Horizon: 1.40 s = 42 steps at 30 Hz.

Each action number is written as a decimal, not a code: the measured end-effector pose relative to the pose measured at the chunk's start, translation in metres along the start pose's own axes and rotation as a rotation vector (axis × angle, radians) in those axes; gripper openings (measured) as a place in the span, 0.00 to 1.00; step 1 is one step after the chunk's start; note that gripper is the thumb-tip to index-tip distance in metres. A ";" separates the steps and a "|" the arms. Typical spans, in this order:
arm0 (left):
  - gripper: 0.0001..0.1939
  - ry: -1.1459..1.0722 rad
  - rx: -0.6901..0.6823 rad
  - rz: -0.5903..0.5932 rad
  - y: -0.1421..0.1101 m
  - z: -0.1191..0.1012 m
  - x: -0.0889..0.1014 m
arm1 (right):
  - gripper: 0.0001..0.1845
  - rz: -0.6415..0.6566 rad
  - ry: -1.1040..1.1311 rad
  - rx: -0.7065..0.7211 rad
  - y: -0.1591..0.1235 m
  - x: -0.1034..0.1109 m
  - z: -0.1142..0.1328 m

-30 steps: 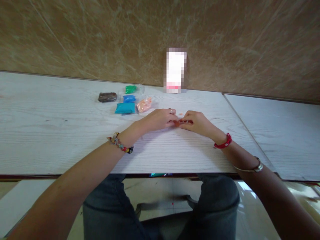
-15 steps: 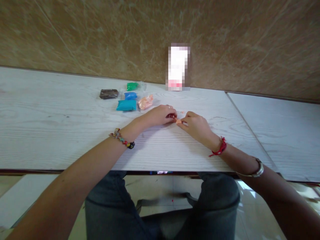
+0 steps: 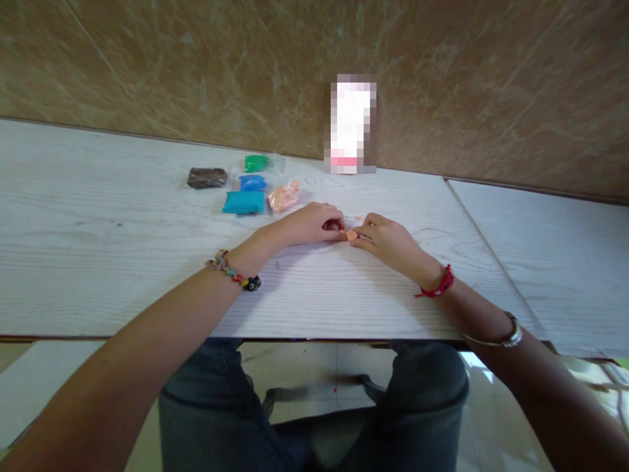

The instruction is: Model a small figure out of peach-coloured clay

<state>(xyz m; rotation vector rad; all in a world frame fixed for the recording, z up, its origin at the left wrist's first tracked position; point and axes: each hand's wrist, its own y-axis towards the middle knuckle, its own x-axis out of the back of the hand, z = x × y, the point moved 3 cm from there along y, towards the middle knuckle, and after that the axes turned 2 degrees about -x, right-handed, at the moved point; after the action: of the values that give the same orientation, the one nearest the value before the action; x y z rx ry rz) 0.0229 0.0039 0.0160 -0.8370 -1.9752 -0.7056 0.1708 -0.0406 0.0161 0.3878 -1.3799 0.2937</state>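
Note:
A small piece of peach modelling clay is pinched between my two hands, low over the white table. My left hand has its thumb and fingers closed at the left side of the clay. From the right, my right hand grips the same piece between thumb and forefinger. A tiny peach scrap lies just behind the fingers. Left of my left hand rests an opened-looking clear packet of peach clay.
Packets of teal clay, blue clay, green clay and brown clay lie grouped at the back left. A blurred-out phone-shaped object leans on the brown marbled wall. A seam crosses the table at right.
The clay between my fingers shows a slightly rounder, broader face now. Both hands stay almost in place, and the whole view has shifted a little.

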 end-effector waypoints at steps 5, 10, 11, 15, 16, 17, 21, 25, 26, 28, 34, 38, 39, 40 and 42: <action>0.11 0.008 0.017 0.027 0.000 -0.002 0.000 | 0.15 -0.018 -0.008 -0.006 0.000 0.000 -0.001; 0.13 0.030 -0.023 0.011 0.001 -0.005 -0.002 | 0.14 0.008 0.014 -0.012 0.001 -0.001 0.000; 0.12 0.040 -0.026 0.002 0.002 -0.005 -0.003 | 0.14 0.010 0.017 -0.009 0.001 -0.001 0.000; 0.10 0.061 -0.006 -0.042 0.004 -0.008 -0.008 | 0.13 0.008 0.050 0.044 0.002 -0.001 -0.002; 0.09 0.061 -0.004 -0.046 0.004 -0.008 -0.008 | 0.13 0.008 0.061 0.063 0.002 -0.001 -0.003; 0.09 0.062 -0.004 -0.047 0.004 -0.009 -0.009 | 0.13 0.005 0.069 0.078 0.002 -0.001 -0.004; 0.08 0.086 -0.005 -0.041 0.004 -0.011 -0.010 | 0.11 -0.039 0.083 0.078 0.001 0.001 -0.008; 0.08 0.088 0.013 -0.043 0.003 -0.013 -0.009 | 0.12 -0.018 0.101 0.084 0.002 0.001 -0.006; 0.08 0.086 0.020 -0.043 0.003 -0.013 -0.009 | 0.12 -0.015 0.107 0.081 0.002 0.001 -0.006; 0.08 0.076 0.031 -0.041 0.003 -0.013 -0.010 | 0.12 -0.027 0.122 0.076 0.003 0.000 -0.005; 0.06 0.043 0.067 -0.086 0.005 -0.012 -0.012 | 0.11 -0.077 0.141 0.060 0.004 -0.002 -0.008; 0.05 0.018 0.102 -0.098 0.006 -0.012 -0.013 | 0.10 -0.094 0.146 0.064 0.006 -0.003 -0.008; 0.05 0.011 0.111 -0.095 0.006 -0.012 -0.013 | 0.10 -0.097 0.144 0.066 0.006 -0.003 -0.008; 0.05 0.003 0.120 -0.092 0.006 -0.012 -0.013 | 0.10 -0.098 0.140 0.068 0.006 -0.003 -0.008; 0.05 -0.015 0.133 -0.091 0.006 -0.011 -0.013 | 0.11 -0.097 0.136 0.070 0.006 -0.004 -0.008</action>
<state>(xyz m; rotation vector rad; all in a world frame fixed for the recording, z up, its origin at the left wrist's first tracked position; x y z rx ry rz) 0.0386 -0.0046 0.0109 -0.6783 -2.0595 -0.6139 0.1745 -0.0317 0.0113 0.4827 -1.2160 0.2834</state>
